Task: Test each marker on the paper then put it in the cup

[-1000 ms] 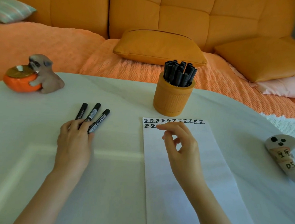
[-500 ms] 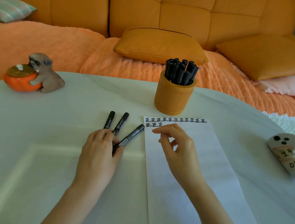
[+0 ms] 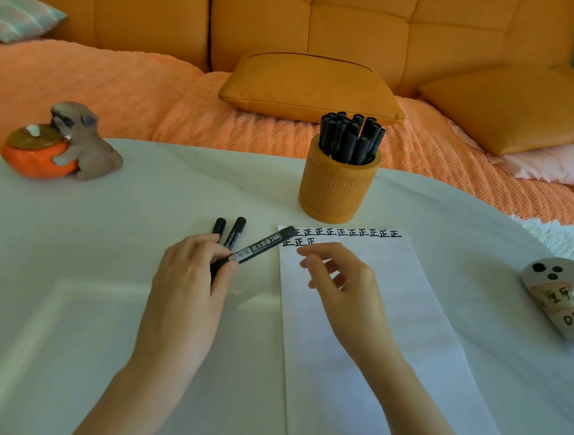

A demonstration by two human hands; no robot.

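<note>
dog figurine (image 3: 79,139): far left on the counter (image 3: 143,199), hugging an orange pot. Well apart from the work, not in play.
left hand (image 3: 188,278): palm down on the counter. Fingers (image 3: 204,245) and thumb pinch the tail end of one marker.
held marker (image 3: 263,244): black, labelled barrel, angled up and to the right. Its far end sits over the top-left corner of the paper. It looks capped, but that can't be confirmed.
loose markers (image 3: 239,227): two of them, flat on the counter just beyond the left fingertips, side by side. Judged untested.
handling: light, stiff plastic with a smooth round barrel, so it will roll if dropped flat. Best hold is mid-barrel on the label. The current tail pinch gives weak tip control. The cap likely needs the other hand to pull it.
paper (image 3: 401,271): long white sheet, right of centre. One full row of test marks along the top, with a short second row started at its left.
right hand (image 3: 348,291): hovers over the upper paper with fingers loosely curled, holding nothing. Near the marker's far end but apart from it.
cup (image 3: 335,193): orange, upright, just behind the paper's top edge.
stored markers (image 3: 350,140): packed upright in the cup with little free room, so aim for a gap.
ghost toy (image 3: 557,297): far right on the counter, clear of the paper.
stage: judged late in the task, three markers left.
</note>
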